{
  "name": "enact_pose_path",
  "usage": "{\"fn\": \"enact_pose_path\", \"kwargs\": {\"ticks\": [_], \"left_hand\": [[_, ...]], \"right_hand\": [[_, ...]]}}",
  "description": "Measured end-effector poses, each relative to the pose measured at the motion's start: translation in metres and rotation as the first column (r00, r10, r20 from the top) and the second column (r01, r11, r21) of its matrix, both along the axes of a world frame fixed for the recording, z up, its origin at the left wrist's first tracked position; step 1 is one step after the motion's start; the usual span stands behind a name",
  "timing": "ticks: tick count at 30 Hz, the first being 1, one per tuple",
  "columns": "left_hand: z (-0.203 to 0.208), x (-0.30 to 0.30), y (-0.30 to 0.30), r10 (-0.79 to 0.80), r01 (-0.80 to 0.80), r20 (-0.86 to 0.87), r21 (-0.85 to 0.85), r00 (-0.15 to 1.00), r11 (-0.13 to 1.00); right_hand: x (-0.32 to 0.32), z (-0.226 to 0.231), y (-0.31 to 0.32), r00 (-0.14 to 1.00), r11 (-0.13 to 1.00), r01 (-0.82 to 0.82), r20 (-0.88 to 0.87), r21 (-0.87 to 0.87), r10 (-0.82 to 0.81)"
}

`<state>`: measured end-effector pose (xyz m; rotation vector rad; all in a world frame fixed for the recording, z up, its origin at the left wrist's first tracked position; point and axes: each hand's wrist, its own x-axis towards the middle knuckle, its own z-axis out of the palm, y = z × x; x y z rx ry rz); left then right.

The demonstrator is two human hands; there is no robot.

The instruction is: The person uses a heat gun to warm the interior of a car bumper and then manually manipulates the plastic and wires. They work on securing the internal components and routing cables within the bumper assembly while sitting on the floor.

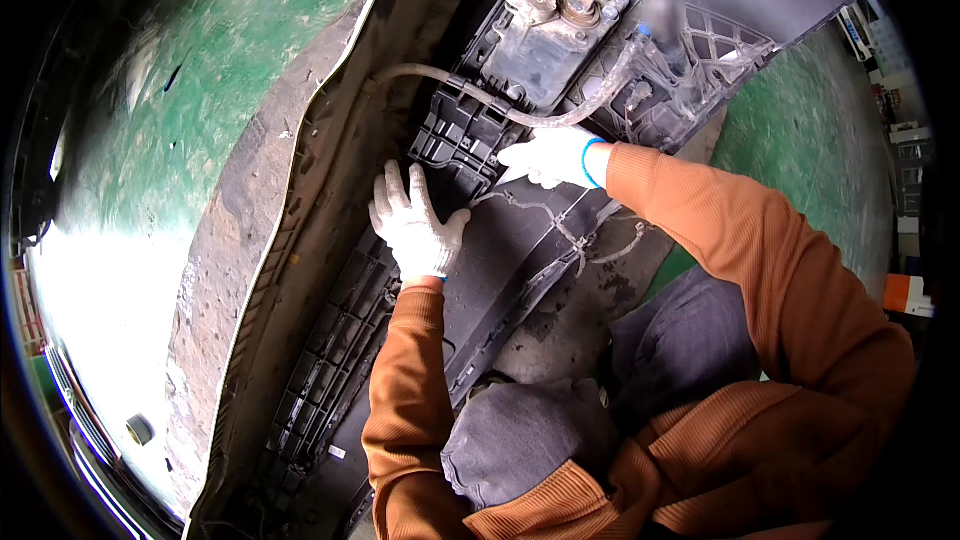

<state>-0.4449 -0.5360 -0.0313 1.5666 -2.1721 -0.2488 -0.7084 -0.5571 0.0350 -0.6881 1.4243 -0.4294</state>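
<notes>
A large black plastic car bumper (500, 250) lies inner side up below me. My left hand (415, 228), in a white knit glove, has its fingers spread over the bumper's black plastic grille (335, 340). To its right, my gloved right hand (556, 157) has curled fingers at a black ribbed plastic piece (455, 145); whatever is between the fingertips is hidden. Just under that hand runs a thin cable harness (545, 208). A grey corrugated hose (470, 90) arcs above both hands, beside a dirty box-shaped unit (555, 30) with a round fitting.
A ribbed bracket (710, 45) stands at the bumper's far right end. A stained grey mat (230, 230) lies along the left, on a green floor (250, 35). A small roll (139, 429) lies at lower left. Boxes and shelves (908, 180) line the right edge.
</notes>
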Motion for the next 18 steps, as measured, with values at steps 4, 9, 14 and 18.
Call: {"fn": "enact_pose_path", "kwargs": {"ticks": [4, 9, 14, 18], "left_hand": [[-0.008, 0.008, -0.015, -0.026, 0.027, -0.023, 0.050, 0.999, 0.998], [-0.005, 0.007, -0.023, -0.015, 0.008, 0.025, 0.241, 1.000, 0.970], [-0.002, 0.008, -0.024, 0.007, -0.025, 0.069, 0.268, 0.998, 0.963], [-0.003, 0.010, -0.026, -0.026, -0.008, 0.108, 0.303, 0.994, 0.953]], "right_hand": [[0.011, -0.001, 0.007, 0.995, 0.998, -0.008, -0.099, -0.065, 0.002], [0.009, -0.011, 0.011, 0.945, 0.970, -0.138, -0.320, -0.200, 0.068], [0.026, -0.005, 0.017, 0.915, 0.968, -0.208, -0.379, -0.143, 0.141], [0.051, -0.019, 0.022, 0.855, 0.905, -0.425, -0.325, 0.006, 0.403]]}}
